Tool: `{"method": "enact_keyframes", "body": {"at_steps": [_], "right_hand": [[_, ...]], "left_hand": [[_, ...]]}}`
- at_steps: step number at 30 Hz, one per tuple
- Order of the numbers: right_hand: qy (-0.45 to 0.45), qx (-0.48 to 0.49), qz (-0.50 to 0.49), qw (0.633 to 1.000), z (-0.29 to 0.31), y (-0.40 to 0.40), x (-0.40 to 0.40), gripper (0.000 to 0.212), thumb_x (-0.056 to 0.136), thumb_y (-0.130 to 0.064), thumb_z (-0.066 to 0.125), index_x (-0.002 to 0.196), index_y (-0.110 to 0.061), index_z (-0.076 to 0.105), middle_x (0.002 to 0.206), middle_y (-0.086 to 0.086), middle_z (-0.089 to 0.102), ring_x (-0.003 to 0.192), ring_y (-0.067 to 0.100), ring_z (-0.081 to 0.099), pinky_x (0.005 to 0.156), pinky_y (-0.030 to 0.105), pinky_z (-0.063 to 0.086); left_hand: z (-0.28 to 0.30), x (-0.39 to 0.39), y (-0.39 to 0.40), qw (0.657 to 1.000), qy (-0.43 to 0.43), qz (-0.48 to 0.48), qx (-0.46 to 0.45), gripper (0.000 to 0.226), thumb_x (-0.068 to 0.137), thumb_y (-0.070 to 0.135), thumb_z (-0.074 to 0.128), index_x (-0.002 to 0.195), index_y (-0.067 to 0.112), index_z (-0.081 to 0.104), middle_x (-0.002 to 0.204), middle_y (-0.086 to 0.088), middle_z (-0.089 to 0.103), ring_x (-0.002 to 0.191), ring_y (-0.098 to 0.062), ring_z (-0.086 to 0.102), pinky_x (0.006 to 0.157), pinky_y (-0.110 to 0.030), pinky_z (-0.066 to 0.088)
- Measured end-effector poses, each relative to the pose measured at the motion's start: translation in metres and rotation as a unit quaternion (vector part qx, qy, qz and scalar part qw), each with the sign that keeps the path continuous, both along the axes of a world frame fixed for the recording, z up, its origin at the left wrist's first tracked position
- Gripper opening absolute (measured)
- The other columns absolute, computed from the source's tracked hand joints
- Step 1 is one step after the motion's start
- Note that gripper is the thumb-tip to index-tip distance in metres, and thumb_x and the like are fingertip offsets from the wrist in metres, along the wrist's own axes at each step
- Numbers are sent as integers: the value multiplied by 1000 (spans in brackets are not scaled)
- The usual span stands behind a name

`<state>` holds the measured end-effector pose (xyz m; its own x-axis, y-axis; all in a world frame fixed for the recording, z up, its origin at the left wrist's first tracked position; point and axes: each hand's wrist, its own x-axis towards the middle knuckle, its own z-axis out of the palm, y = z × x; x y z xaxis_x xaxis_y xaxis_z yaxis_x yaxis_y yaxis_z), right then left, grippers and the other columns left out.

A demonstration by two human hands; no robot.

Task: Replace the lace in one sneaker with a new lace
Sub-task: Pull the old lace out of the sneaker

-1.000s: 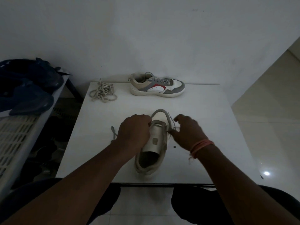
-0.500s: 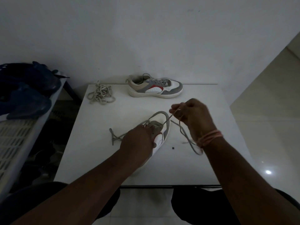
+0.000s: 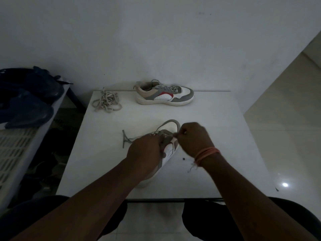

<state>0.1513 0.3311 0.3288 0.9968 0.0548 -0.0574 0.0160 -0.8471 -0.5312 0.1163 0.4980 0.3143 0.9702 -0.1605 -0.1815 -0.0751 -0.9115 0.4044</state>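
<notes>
The white surface (image 3: pixel 217 129) stretches out in front of me against the wall, with my knees under its near edge. To my left stands a pale slatted rack (image 3: pixel 15 146) with a heap of dark blue cloth (image 3: pixel 26 100) on top of it.

At the far edge of the surface the second sneaker (image 3: pixel 164 94) sits upright on its sole, laced, toe pointing right. Nearer to me, in the middle of the surface, the sneaker (image 3: pixel 171 126) I am working on lies tilted onto its side, toe pointing away from me.

My left hand (image 3: pixel 145 150) is curled over the sneaker's upper, gripping it around the eyelet area. My right hand (image 3: pixel 192 139), with a band of pink thread (image 3: pixel 206 153) round the wrist, is closed just beside the toe end, thumb and fingers pinching the grey lace (image 3: pixel 127 139) where it leaves the eyelets. The other end of that lace trails off to the left and lies loose on the surface.

A bundle of pale new lace (image 3: pixel 106 102) lies at the far left corner, well apart from both sneakers.
</notes>
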Motion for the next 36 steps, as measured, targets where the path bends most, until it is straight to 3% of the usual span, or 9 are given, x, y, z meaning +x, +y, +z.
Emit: {"method": "enact_keyframes", "body": {"at_steps": [5, 12, 15, 21, 25, 29, 30, 33, 36], "right_hand": [[-252, 247, -210, 912, 56, -35, 9, 33, 90, -29, 66, 68, -7, 63, 55, 1, 52, 54, 15, 46, 57, 30, 35], [68, -126, -29, 989, -2, -23, -5, 42, 91, -52, 58, 112, -16, 61, 111, 11, 67, 101, 32, 63, 88, 39, 53], [16, -114, 52, 992, -16, -1, -10, 50, 94, -47, 59, 135, -22, 48, 126, 7, 58, 116, 28, 56, 102, 48, 47], [-34, -134, 52, 989, -23, 9, -10, 16, 95, -30, 56, 106, -24, 66, 109, 3, 52, 107, 24, 49, 97, 43, 44], [-37, 258, -28, 965, 11, -3, 4, 10, 94, -17, 58, 90, -18, 67, 105, 5, 60, 97, 17, 56, 93, 38, 47], [34, 701, -67, 709, 49, -19, 9, 21, 97, -16, 46, 78, -11, 54, 79, 11, 62, 63, 23, 57, 66, 39, 53], [37, 671, -104, 734, 48, -19, 10, 25, 97, -24, 49, 74, -14, 50, 72, 10, 57, 53, 19, 48, 55, 33, 45], [-17, 245, -90, 965, 16, -16, 8, 34, 93, -47, 63, 84, -18, 48, 71, 4, 58, 56, 16, 49, 56, 30, 41], [41, 11, 30, 999, -13, 0, -6, 35, 92, -45, 65, 109, -19, 48, 83, 2, 67, 70, 18, 65, 67, 33, 55]], "left_hand": [[1, 2, 2, 997, 4, 4, 73, 52, 90, 52, 64, 136, 29, 58, 125, -1, 67, 113, -25, 64, 93, -32, 47], [3, 0, -3, 994, -17, -4, 108, 45, 93, 49, 61, 129, 22, 58, 119, -4, 65, 107, -26, 65, 84, -34, 47], [4, -1, -2, 994, -23, 0, 104, 41, 93, 45, 61, 126, 22, 59, 115, -3, 66, 103, -24, 65, 81, -33, 47], [5, -2, -1, 995, -31, 2, 94, 40, 93, 48, 62, 119, 18, 60, 110, -3, 68, 99, -24, 66, 80, -33, 49], [3, 1, 3, 997, -21, 7, 75, 49, 88, 56, 63, 127, 27, 61, 114, -2, 69, 105, -27, 66, 82, -32, 47], [-4, 7, 5, 998, 10, 36, 54, 56, 82, 53, 71, 130, 26, 61, 121, -1, 67, 112, -26, 63, 88, -33, 46], [-4, 7, 4, 998, 4, 37, 57, 55, 83, 53, 71, 130, 26, 61, 120, -1, 67, 111, -26, 63, 87, -33, 46], [-4, 6, 3, 996, -24, 15, 88, 49, 87, 53, 66, 128, 27, 60, 116, -2, 67, 106, -25, 65, 78, -32, 42], [-1, 4, 1, 995, -45, 14, 92, 45, 90, 53, 63, 123, 24, 62, 110, -1, 68, 99, -22, 66, 71, -28, 36]]}}
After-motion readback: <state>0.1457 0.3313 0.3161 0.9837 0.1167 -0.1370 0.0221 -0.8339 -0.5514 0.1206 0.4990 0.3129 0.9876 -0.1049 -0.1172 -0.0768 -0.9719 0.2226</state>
